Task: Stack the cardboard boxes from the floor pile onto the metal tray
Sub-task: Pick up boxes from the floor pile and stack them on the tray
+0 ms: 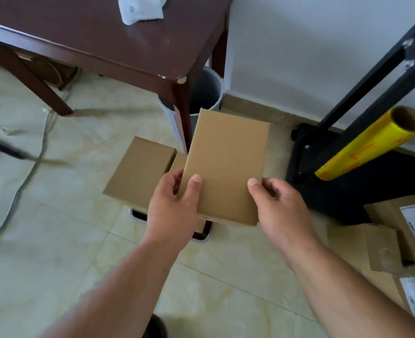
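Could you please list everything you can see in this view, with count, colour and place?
Held cardboard box: one, plain brown, centre, above the tray.
Boxes on the tray: one clear, a second partly hidden behind the held box; brown.
Metal tray: one, silver rim with dark inside, on the floor under the boxes, mostly hidden.
Floor pile: several brown boxes, some with white labels, lower right.
Wooden table: one, dark reddish brown, upper left.
White paper: one crumpled piece, on the table.
Bin: one, grey, by the table leg.
Film roll: one, yellow, on the black stand, right.
Cables: grey, on the floor, left.
Left hand: gripping the held box's near left corner.
Right hand: gripping its near right corner.
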`<state>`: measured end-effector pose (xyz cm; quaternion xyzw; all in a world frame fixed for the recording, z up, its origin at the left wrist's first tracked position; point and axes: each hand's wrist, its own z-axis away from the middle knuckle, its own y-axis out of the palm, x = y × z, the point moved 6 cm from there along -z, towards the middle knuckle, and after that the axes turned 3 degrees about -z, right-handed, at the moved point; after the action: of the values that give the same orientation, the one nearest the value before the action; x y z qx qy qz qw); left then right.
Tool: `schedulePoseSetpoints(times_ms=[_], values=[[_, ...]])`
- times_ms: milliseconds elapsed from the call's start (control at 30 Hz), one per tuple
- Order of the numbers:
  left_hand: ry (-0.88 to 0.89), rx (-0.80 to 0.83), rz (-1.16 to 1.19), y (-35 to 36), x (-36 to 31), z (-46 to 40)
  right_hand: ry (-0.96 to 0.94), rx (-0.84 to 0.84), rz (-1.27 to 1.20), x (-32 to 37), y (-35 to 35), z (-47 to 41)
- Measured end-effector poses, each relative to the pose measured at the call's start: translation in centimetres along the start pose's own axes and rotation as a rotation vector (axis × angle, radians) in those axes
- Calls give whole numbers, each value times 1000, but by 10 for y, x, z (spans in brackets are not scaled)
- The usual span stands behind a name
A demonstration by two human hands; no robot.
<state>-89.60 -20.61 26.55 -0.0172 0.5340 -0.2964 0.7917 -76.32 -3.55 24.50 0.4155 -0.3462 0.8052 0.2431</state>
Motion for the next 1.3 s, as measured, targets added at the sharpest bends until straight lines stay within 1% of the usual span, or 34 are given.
schedulePoseSetpoints(times_ms=[200, 367, 533, 633, 800, 1000, 1300], values=[[-34, -27, 27, -71, 9, -40, -20, 60, 2, 34, 71, 1], [-31, -31, -69, -124, 15, -78, -3, 148, 26, 57, 135, -1], [-39, -37, -84, -161, 23, -117, 10, 218, 99, 71, 179, -13], [-55, -24, -89, -170, 33, -134, 38, 252, 135, 72, 197, -22], [-74, 6, -79, -175, 50, -149, 73, 250, 143, 62, 214, -27], [-83, 50, -85, -173, 69, -153, 88, 250, 166, 50, 225, -24], [-79, 68, -123, -174, 81, -161, 104, 254, 178, 38, 234, -25]])
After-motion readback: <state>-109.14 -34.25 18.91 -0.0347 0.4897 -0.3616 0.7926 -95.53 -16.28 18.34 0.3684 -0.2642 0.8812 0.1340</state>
